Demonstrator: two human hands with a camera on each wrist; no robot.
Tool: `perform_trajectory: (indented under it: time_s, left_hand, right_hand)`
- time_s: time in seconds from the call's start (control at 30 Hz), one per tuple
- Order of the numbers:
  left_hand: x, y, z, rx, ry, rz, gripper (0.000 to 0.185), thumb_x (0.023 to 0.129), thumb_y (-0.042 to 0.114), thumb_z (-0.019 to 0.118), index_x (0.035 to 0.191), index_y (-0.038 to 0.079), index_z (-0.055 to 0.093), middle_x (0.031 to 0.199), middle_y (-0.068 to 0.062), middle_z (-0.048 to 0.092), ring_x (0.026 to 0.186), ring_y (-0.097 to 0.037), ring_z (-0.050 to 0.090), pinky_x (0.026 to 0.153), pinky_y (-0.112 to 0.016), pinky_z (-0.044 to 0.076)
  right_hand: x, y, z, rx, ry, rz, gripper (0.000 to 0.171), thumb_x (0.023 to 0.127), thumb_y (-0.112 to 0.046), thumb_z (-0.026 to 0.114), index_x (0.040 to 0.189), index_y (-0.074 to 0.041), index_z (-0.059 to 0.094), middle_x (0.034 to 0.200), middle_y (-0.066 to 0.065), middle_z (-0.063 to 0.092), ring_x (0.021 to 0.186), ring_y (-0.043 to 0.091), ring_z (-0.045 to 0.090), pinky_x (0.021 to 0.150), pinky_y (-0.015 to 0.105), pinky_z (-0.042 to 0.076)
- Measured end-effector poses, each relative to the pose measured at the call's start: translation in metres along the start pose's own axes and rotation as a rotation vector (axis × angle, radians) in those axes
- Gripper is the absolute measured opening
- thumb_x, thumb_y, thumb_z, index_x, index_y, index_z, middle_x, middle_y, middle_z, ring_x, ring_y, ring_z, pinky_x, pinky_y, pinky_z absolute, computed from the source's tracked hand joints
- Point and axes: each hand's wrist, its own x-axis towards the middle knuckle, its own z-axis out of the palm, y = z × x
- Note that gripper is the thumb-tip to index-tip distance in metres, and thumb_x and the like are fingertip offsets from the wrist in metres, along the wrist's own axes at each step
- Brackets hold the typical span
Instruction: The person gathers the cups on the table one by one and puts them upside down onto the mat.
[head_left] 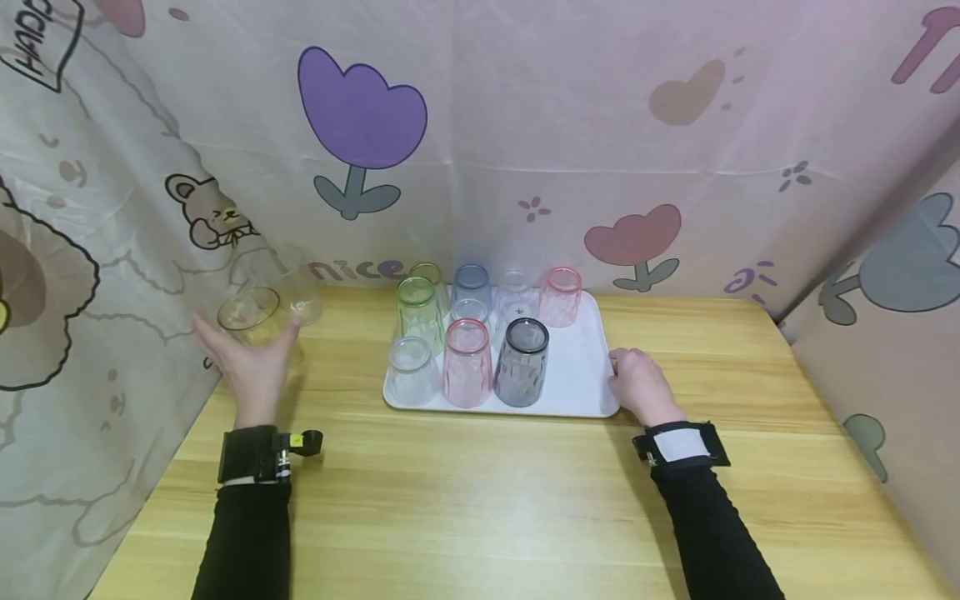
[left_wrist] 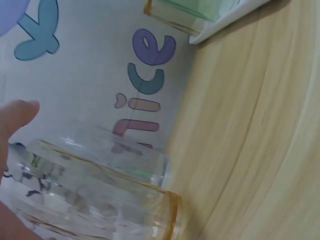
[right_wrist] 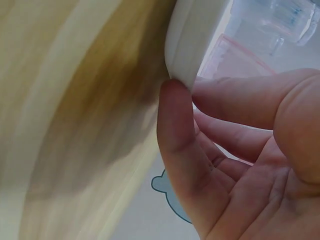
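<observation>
My left hand (head_left: 253, 367) is spread wide, thumb and fingers apart, beside an amber-tinted glass (head_left: 253, 315) at the table's far left. In the left wrist view the thumb stands off the amber glass (left_wrist: 100, 200). A clear glass (head_left: 306, 300) stands just behind it. My right hand (head_left: 647, 385) pinches the right edge of a white tray (head_left: 581, 375) between thumb and fingers; the right wrist view shows this grip on the rim (right_wrist: 187, 55). On the tray, upside down, stand several glasses, among them a green one (head_left: 420, 312), a pink one (head_left: 467, 367) and a grey one (head_left: 522, 367).
A wooden table (head_left: 480, 508) carries everything. A printed cloth (head_left: 510, 108) hangs behind it, close to the back row of glasses. More cloth (head_left: 112, 400) hangs along the left side, near my left hand.
</observation>
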Motion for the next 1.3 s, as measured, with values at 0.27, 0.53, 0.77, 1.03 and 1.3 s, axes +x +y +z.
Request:
perform_trajectory:
  time_s: [0.27, 0.53, 0.77, 1.03, 1.3]
  left_hand:
    - [0.015, -0.006, 0.001, 0.011, -0.027, -0.081, 0.132, 0.083, 0.049, 0.085, 0.165, 0.022, -0.015, 0.173, 0.003, -0.016, 0.157, -0.012, -0.011, 0.126, -0.032, -0.005]
    - [0.022, -0.007, 0.004, -0.039, 0.004, -0.109, 0.115, 0.086, 0.036, 0.086, 0.165, 0.02, 0.004, 0.171, -0.002, 0.009, 0.156, -0.013, 0.01, 0.126, -0.025, 0.007]
    - [0.023, -0.006, 0.006, -0.046, 0.032, -0.101, 0.099, 0.088, 0.029, 0.084, 0.16, 0.019, 0.017, 0.164, -0.006, 0.024, 0.152, -0.015, 0.024, 0.125, -0.022, 0.016]
    - [0.022, -0.007, 0.007, -0.132, 0.03, -0.12, 0.093, 0.088, 0.026, 0.085, 0.157, 0.022, 0.023, 0.162, -0.003, 0.028, 0.149, -0.014, 0.028, 0.123, -0.02, 0.021]
    - [0.014, 0.004, 0.008, -0.234, 0.073, -0.128, 0.092, 0.087, 0.031, 0.086, 0.156, 0.026, 0.025, 0.155, 0.004, 0.033, 0.142, -0.015, 0.034, 0.117, -0.022, 0.03]
  right_hand:
    - [-0.001, -0.001, 0.001, 0.012, -0.004, -0.001, 0.042, 0.089, 0.008, 0.062, 0.13, 0.019, 0.059, 0.113, 0.035, 0.068, 0.095, 0.038, 0.065, 0.087, 0.055, 0.057]
    - [0.0, -0.001, 0.002, 0.012, -0.004, 0.012, 0.042, 0.09, 0.008, 0.061, 0.131, 0.018, 0.059, 0.114, 0.033, 0.068, 0.093, 0.036, 0.064, 0.086, 0.053, 0.057]
    - [-0.001, -0.001, 0.002, 0.015, -0.011, 0.025, 0.042, 0.091, 0.007, 0.061, 0.132, 0.017, 0.058, 0.116, 0.034, 0.068, 0.094, 0.036, 0.064, 0.087, 0.054, 0.057]
    - [-0.004, 0.001, 0.002, 0.028, -0.007, 0.021, 0.041, 0.092, 0.007, 0.061, 0.132, 0.017, 0.059, 0.115, 0.034, 0.068, 0.096, 0.038, 0.065, 0.09, 0.056, 0.056]
    - [-0.01, 0.0, 0.002, 0.042, 0.134, -0.012, 0.038, 0.093, 0.003, 0.062, 0.129, 0.015, 0.062, 0.114, 0.033, 0.065, 0.098, 0.042, 0.065, 0.086, 0.057, 0.056]
